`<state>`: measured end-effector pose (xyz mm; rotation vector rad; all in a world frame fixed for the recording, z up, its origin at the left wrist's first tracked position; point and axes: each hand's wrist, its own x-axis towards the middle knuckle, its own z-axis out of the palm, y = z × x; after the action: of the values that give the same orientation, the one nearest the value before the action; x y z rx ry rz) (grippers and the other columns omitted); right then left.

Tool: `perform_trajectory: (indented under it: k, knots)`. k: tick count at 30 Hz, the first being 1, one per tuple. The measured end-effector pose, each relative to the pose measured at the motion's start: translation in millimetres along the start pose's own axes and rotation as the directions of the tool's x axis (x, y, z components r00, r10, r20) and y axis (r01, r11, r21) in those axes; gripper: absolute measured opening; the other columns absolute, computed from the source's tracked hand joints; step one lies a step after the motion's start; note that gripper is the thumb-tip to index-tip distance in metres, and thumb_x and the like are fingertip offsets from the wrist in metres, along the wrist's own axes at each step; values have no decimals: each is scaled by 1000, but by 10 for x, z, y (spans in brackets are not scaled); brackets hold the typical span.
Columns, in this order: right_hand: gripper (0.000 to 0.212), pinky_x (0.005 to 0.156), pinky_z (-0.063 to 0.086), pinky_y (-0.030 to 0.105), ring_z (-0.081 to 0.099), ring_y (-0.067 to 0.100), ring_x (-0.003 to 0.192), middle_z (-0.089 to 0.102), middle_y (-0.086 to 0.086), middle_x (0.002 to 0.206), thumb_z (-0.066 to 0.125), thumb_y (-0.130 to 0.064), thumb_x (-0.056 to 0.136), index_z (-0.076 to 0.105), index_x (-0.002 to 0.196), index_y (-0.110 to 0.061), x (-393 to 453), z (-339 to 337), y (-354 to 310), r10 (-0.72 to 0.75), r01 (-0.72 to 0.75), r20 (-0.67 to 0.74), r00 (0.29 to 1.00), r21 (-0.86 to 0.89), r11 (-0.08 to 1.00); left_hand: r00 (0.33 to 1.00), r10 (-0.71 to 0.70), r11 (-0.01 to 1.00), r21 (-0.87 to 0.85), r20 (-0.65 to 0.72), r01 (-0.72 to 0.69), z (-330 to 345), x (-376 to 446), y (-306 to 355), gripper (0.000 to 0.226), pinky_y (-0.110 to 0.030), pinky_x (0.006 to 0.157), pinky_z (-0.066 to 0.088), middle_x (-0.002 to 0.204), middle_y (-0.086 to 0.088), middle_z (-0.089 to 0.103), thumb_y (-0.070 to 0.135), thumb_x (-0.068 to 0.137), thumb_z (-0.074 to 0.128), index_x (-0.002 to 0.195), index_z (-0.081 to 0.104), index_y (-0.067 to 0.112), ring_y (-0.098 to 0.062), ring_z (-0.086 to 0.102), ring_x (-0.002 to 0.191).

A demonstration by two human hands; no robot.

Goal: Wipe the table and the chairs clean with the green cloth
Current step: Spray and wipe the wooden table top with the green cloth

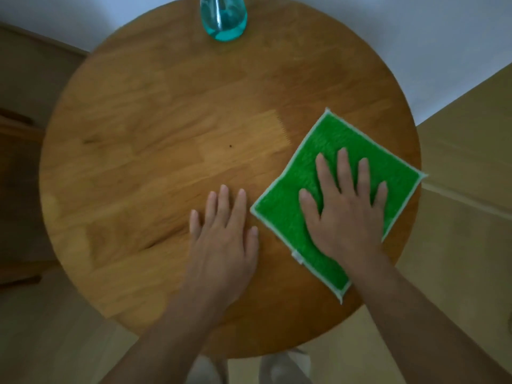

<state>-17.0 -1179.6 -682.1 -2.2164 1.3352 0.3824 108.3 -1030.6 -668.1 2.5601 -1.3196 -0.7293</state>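
Head view showed the round wooden worktop (155, 151) from above. The green cloth (343, 151) lay flat on its right side, one corner reaching the rim and another just past it. The right hand (343, 212) lay on the cloth with fingers straight and spread, pressing it down and gripping nothing. The left hand (224, 234) rested flat on the bare wood just beside the cloth's near corner, fingers straight, holding nothing.

The cloth looked soft, light and limp, with a fuzzy pile and a pale stitched border; it would likely crumple if pushed from one edge, so a flat palm over its middle, as here, seemed the best hold for sliding it. A small white tag (297, 256) showed on its near edge.

At the far rim stood a clear teal bottle (224, 20), cut off by the top of the frame; blue-green liquid seemed to sit in its base, though the level was hard to judge. It looked smooth and easy to tip. No chair could be told for certain.
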Motion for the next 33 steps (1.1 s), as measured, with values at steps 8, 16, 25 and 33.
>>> perform_trajectory:
  k: [8, 16, 25, 33]
  knots:
    - [76, 110, -1, 70, -12, 44, 144, -14, 10, 161, -2, -70, 89, -10, 153, -29, 423, 72, -490, -3, -51, -253, 967, -207, 977, 974, -209, 958, 184, -90, 222, -322, 77, -978, 69, -44, 111, -8, 158, -4, -13, 65, 89, 12, 148, -9, 36, -20, -16, 143]
    - [69, 109, 4, 68, 18, 43, 143, 18, 10, 160, 35, -66, 90, 29, 150, -33, -874, 988, -1370, -582, 575, 85, 808, -324, 751, 926, -374, 914, 146, -52, 378, -666, 153, -1361, 74, -52, 114, -2, 159, -10, -4, 59, 92, 11, 151, 0, 15, -24, -6, 145]
    - [66, 112, 11, 59, 10, 26, 145, 10, -1, 161, 18, -68, 93, 14, 152, -38, -246, 626, -1000, -394, 330, -121, 911, -357, 874, 945, -325, 911, 255, -41, 324, -741, 188, -1414, 68, -47, 115, -3, 159, -7, 1, 54, 94, 5, 151, 2, 17, -21, -1, 145]
    - [71, 112, -1, 67, -11, 38, 146, -14, 2, 162, 2, -70, 89, -8, 151, -38, 817, 56, -1049, 49, -101, -256, 965, -193, 976, 952, -306, 929, 225, 12, 295, -863, 230, -1447, 76, -48, 114, -8, 159, -5, 9, 57, 88, -8, 151, 11, 19, -19, -1, 145]
